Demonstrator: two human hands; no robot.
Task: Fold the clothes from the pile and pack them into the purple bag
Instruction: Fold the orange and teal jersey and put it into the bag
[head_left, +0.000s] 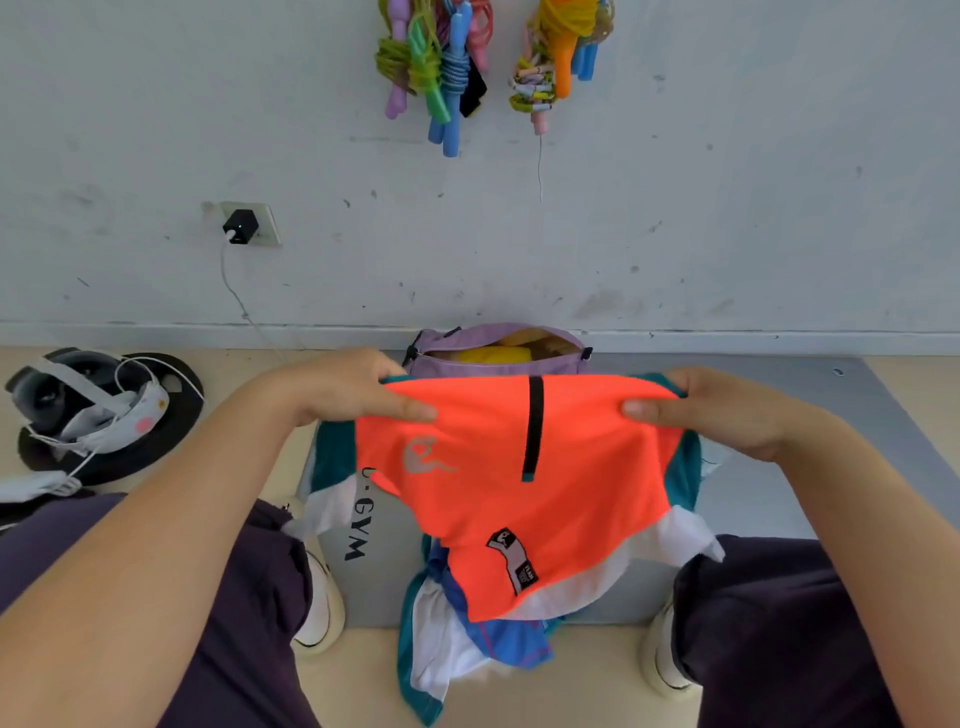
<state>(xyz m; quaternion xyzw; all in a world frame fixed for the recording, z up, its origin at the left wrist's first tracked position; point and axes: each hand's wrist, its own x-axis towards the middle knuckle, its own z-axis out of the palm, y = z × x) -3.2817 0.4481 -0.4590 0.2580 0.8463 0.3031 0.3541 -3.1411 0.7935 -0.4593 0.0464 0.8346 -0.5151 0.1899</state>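
The orange garment (519, 467) is held unfolded, pinched by left hand (353, 389) and right hand (727, 410); purple bag (493, 348) is judged part-filled, pile (467, 639) remaining.

Neon orange shirt (519, 467) with black stripe, lilac purple bag (493, 345), grey mat (810, 467), teal-white-blue clothes pile (457, 639)

Both hands (358, 392) (727, 410) pinch orange garment (519, 493) top corners, above clothes pile (467, 639); purple bag (498, 353) behind.
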